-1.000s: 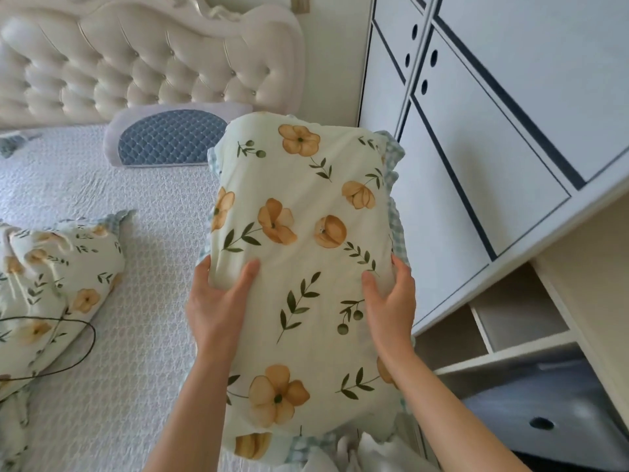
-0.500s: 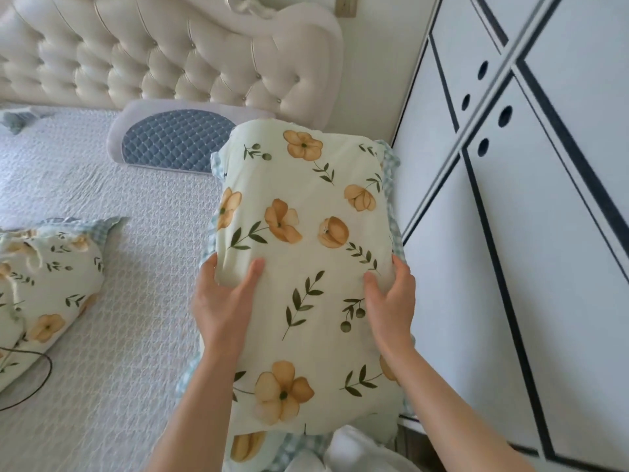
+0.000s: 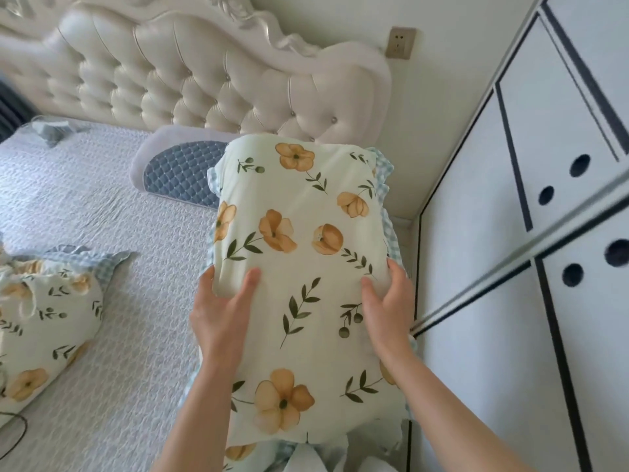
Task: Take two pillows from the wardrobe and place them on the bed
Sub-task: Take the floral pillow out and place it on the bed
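Since the earlier frames my view has swung left and up: the open shelves at the near right have dropped out, and more of the tufted headboard (image 3: 190,73) and a wall socket (image 3: 401,42) now show. I hold the floral pillow (image 3: 306,267) up in front of me, above the right edge of the bed (image 3: 112,335), just left of the wardrobe (image 3: 510,233) doors. My left hand (image 3: 223,315) grips its left side, thumb on the front and fingers curled behind; my right hand (image 3: 388,308) clasps the right side the same way. A second floral pillow (image 3: 41,321) lies on the bed at the near left. A blue quilted cushion (image 3: 180,175) rests against the headboard, partly behind the held pillow.
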Demonstrator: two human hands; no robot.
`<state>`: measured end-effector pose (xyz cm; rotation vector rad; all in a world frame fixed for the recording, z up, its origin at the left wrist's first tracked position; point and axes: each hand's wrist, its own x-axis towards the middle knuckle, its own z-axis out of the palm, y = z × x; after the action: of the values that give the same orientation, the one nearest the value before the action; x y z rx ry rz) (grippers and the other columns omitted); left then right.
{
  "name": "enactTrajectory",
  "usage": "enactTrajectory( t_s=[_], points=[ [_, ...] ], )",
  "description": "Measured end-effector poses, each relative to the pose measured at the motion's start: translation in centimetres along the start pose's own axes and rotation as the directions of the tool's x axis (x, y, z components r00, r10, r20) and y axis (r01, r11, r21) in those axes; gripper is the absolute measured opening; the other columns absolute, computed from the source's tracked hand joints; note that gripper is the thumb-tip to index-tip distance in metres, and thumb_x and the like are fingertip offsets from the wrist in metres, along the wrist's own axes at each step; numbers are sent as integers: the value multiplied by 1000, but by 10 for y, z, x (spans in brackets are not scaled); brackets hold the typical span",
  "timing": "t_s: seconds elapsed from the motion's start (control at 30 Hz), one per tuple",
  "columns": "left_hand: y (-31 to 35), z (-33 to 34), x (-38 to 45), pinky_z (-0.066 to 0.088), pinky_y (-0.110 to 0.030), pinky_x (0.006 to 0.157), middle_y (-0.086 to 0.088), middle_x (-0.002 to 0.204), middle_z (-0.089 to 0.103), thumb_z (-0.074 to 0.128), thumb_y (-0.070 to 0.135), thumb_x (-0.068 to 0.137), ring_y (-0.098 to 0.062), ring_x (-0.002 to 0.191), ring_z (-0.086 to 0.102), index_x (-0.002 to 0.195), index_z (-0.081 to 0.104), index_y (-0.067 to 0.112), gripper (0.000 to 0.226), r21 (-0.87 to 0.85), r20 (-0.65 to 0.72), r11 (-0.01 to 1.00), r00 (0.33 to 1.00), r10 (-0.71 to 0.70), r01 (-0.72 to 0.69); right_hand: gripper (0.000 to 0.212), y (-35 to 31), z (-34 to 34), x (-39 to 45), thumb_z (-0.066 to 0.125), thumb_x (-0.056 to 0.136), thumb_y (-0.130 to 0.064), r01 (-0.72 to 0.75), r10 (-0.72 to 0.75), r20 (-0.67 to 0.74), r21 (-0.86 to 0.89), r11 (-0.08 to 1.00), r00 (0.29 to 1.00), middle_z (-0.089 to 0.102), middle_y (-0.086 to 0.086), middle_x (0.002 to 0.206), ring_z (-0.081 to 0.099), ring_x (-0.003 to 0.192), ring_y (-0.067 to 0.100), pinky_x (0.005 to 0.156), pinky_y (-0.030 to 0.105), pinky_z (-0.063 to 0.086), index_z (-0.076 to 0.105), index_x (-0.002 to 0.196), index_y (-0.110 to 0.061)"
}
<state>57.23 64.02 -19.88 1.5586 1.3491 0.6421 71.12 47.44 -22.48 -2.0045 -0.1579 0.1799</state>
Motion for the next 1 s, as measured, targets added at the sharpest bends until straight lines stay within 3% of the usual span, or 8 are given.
enactTrajectory(
  t_s=[0.3, 0.6, 0.73, 0.87, 1.0],
  points=[
    [45, 47, 123, 51, -40, 85, 9, 106, 60, 71, 68, 68, -16, 96, 60, 135, 48, 32, 80, -20, -47, 1000, 999, -10, 9, 59, -47, 71, 117, 58, 88, -37, 15, -12, 59, -49, 999, 998, 44, -2, 131, 44, 122, 19, 104, 47, 40, 36, 140, -23],
    [68, 96, 205, 42, -33, 82, 18, 92, 52, 72, 65, 70, -10, 87, 53, 134, 51, 29, 76, -22, -151, 999, 988, -35, 32, 58, -66, 126, 217, 58, 87, -36, 29, -16, 130, -93, 995, 991, 39, -10, 119, 43, 119, 15, 99, 34, 38, 37, 140, -23],
    [73, 122, 239, 45, -37, 84, 16, 93, 49, 71, 67, 71, -14, 94, 51, 134, 50, 29, 77, -4, -213, 997, 974, -78, 79, 58, -69, 154, 270, 57, 88, -37, 61, -36, 212, -112, 992, 977, 42, -7, 123, 43, 120, 16, 100, 34, 39, 36, 141, -23],
    [81, 152, 274, 43, -37, 78, 26, 86, 46, 70, 65, 73, -9, 85, 50, 129, 53, 28, 69, -5, -289, 990, 948, -135, 139, 56, -74, 183, 329, 56, 91, -34, 140, -86, 321, -151, 979, 943, 45, 2, 134, 44, 123, 18, 102, 35, 39, 37, 141, -21],
    [93, 184, 300, 50, -41, 84, 13, 95, 54, 70, 67, 72, -17, 93, 56, 132, 52, 28, 73, -61, -354, 970, 903, -243, 236, 55, -84, 210, 390, 54, 93, -34, 220, -111, 447, -201, 955, 888, 44, 3, 137, 42, 127, 20, 100, 32, 38, 36, 143, -21]
  ],
)
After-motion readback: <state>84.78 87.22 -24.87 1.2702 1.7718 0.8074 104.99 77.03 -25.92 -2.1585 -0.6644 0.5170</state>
